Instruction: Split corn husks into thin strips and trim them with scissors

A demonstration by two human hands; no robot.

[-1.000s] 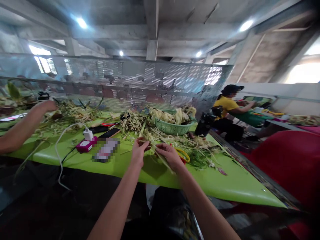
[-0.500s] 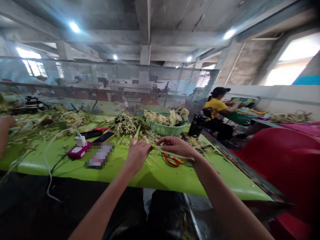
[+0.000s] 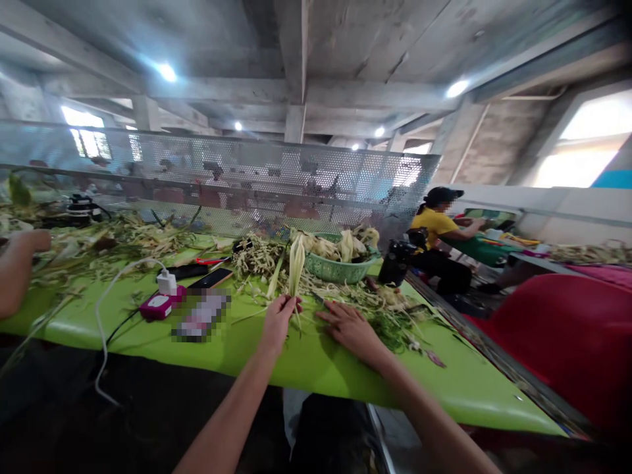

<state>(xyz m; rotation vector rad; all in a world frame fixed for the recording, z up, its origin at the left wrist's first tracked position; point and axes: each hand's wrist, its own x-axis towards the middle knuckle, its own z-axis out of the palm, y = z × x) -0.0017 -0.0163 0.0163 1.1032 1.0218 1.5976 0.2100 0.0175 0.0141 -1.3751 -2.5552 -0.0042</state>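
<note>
My left hand (image 3: 279, 319) is closed, its thumb and fingers pinched round the lower end of a pale green corn husk (image 3: 296, 266) that stands upright above the table. Thin strands hang below the grip. To its right, my right hand (image 3: 348, 326) lies palm down low over the table, fingers apart. A dark, narrow blade-like tip, apparently of scissors (image 3: 318, 299), shows just beyond its fingertips; the handles are hidden beneath the hand. Another husk strip (image 3: 275, 280) leans behind my left hand.
Behind the hands stands a green basket (image 3: 340, 268) of husks, with a black camera-like object (image 3: 394, 260) to its right. A phone (image 3: 214, 278) and a magenta power adapter (image 3: 157, 304) with cables lie left. Another person's arm (image 3: 20, 266) reaches in at far left; a person in yellow (image 3: 434, 224) sits right.
My left hand has turned the husk upright. My right hand has let go of the strip and moved down over the red-handled scissors, covering their handles. The view has shifted slightly.
</note>
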